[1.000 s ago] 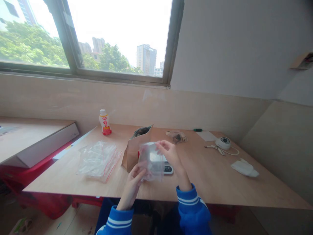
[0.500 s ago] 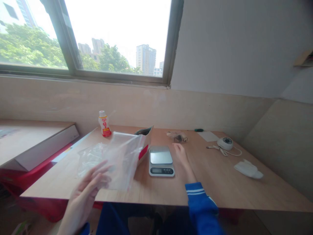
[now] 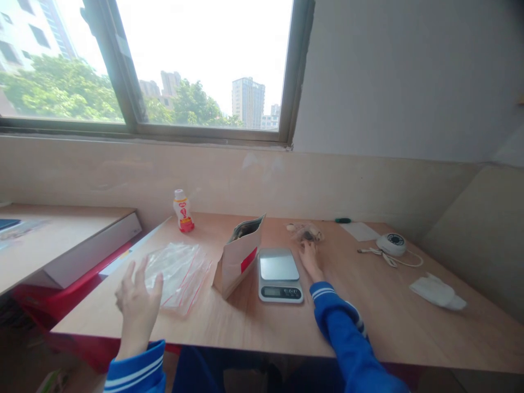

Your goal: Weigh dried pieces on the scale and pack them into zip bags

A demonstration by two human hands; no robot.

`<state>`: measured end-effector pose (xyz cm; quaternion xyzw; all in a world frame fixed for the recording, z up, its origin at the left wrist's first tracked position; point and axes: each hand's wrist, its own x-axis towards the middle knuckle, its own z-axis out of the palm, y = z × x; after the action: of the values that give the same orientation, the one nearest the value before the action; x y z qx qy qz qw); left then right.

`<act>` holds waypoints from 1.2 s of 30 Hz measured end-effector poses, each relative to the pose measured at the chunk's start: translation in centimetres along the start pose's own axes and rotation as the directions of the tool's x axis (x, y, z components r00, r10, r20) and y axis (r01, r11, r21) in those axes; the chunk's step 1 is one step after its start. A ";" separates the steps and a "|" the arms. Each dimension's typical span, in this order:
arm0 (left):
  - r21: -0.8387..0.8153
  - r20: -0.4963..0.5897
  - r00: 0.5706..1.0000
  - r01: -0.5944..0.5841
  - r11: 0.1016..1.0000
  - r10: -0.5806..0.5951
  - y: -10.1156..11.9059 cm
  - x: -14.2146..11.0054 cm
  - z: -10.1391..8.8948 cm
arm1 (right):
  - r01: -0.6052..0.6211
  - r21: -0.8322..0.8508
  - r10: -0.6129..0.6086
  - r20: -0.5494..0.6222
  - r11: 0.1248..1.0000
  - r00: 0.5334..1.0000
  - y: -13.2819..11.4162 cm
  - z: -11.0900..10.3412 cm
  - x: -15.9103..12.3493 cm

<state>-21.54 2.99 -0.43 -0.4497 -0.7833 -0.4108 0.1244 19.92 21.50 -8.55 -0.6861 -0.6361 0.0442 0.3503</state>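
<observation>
My left hand (image 3: pixel 138 305) hangs with spread fingers and nothing in it, just in front of the clear zip-lock bags (image 3: pixel 176 273) lying flat on the table. At the near side of a small clear plastic bag (image 3: pixel 305 232) with dark pieces in it, my right hand (image 3: pixel 311 261) reaches forward with its fingers stretched out. Its fingertips meet the bag's near edge; whether they touch it I cannot tell. A digital kitchen scale (image 3: pixel 280 273) with a bare metal plate is left of my right hand. Beside the scale, a paper pouch (image 3: pixel 239 259) stands upright with its top open.
A drink bottle (image 3: pixel 183 211) stands at the back left. Toward the right are a green-handled tool (image 3: pixel 343 221), white paper (image 3: pixel 360 231), a white dome camera (image 3: pixel 391 244) with its cable, and a crumpled white tissue (image 3: pixel 438 291). Another table (image 3: pixel 61 234) stands left.
My left hand has let go of a clear zip-lock bag, which now lies on the other bags, and moved left. My right hand has reached forward to the small bag.
</observation>
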 end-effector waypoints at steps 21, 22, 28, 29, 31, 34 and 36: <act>-0.405 -0.093 0.978 0.133 0.904 -0.186 4.9 -1.6 1.5 | -0.215 0.644 0.455 -0.232 0.735 0.860 -5.7 -15.4 -13.1; -0.502 -0.107 0.967 0.150 0.852 -0.233 6.5 -2.6 0.5 | -0.209 0.693 0.473 -0.213 0.690 0.855 -6.0 -15.2 -13.7; -0.785 0.081 0.991 -0.001 0.620 0.105 15.3 -10.0 -1.5 | -0.197 0.849 0.412 -0.026 0.490 0.911 -8.8 -14.7 -14.8; -0.802 0.197 0.959 0.039 0.596 0.202 16.4 -10.9 -1.2 | -0.209 0.861 0.399 0.008 0.463 0.917 -9.3 -14.8 -14.8; -0.816 0.370 0.867 0.132 0.563 0.334 17.8 -12.2 -0.5 | -0.231 0.875 0.379 0.059 0.426 0.923 -10.1 -14.9 -15.0; -0.791 0.556 0.716 0.299 0.534 0.422 18.3 -13.1 0.6 | -0.254 0.877 0.348 0.108 0.408 0.931 -10.4 -14.6 -15.2; -0.763 0.627 0.637 0.388 0.517 0.448 17.9 -13.4 0.9 | -0.269 0.867 0.334 0.129 0.418 0.934 -10.2 -13.9 -15.2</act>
<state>0.65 0.24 0.94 -0.5931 -0.4377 -0.5029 -0.4514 15.53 1.27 1.53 -0.5146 -0.3786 0.4017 0.6561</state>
